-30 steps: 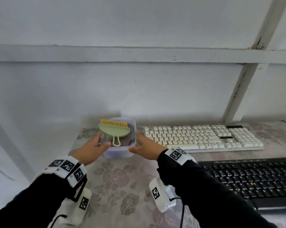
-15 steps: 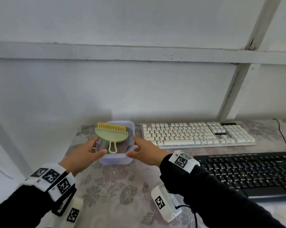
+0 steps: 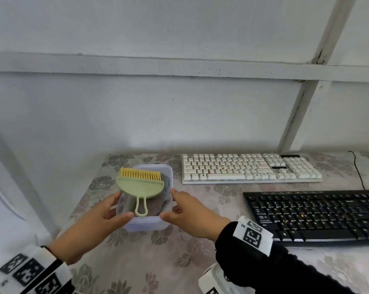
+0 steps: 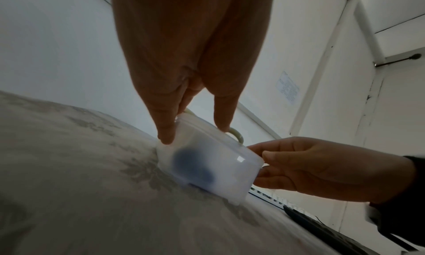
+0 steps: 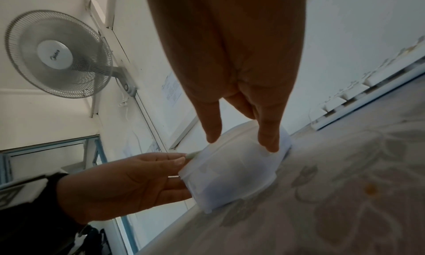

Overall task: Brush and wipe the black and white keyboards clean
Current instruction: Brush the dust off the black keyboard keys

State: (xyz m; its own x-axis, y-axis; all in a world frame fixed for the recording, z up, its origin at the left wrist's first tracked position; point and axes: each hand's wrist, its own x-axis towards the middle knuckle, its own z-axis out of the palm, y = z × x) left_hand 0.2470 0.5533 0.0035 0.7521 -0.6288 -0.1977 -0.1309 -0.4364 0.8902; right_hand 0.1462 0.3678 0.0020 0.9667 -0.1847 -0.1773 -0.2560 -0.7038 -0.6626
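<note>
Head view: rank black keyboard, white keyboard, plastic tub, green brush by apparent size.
1-2. black keyboard and white keyboard: unsure; the black one is nearer and cut off by the frame edge.
3. plastic tub.
4. green brush, lying across the tub, close in footprint.

Between your hands sat a translucent tub (image 3: 146,224), upright on the cloth, with a green brush (image 3: 140,186) lying flat across its rim, yellow bristles away from you, loop handle toward your thumbs, and a dark cloth (image 3: 158,205) inside. The white keyboard (image 3: 249,171) lay beyond your right hand, the black keyboard (image 3: 319,215) beside that wrist; both showed crumbs.
</note>
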